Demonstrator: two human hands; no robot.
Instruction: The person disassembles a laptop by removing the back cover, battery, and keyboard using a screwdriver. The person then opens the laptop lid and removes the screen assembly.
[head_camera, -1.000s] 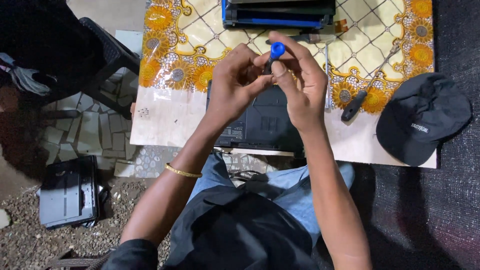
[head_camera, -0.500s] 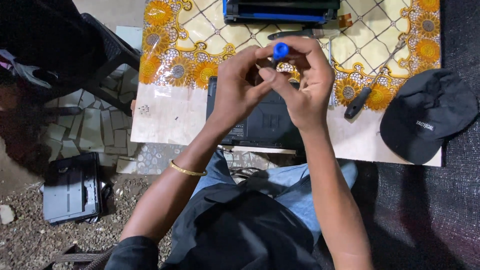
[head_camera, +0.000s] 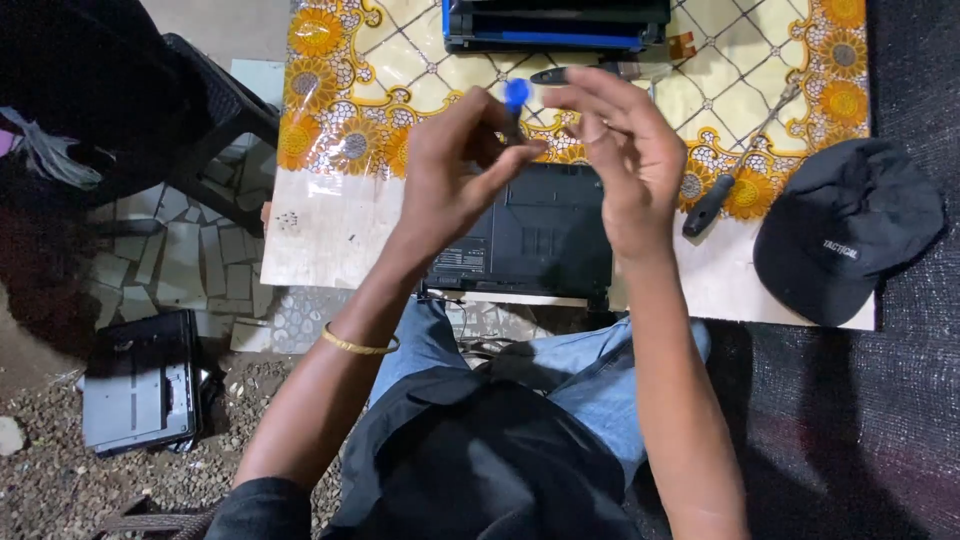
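While left hand grip pinches a small blue-capped tool, right hand fingers splayed, glossy floral tablecloth.

I pinch a small tool with a round blue cap between my left thumb and fingertips, upright, cap uppermost, its dark shaft mostly hidden by my fingers. It hovers above a black laptop lying underside-up on the tabletop, at the six o'clock edge, directly below the tool.
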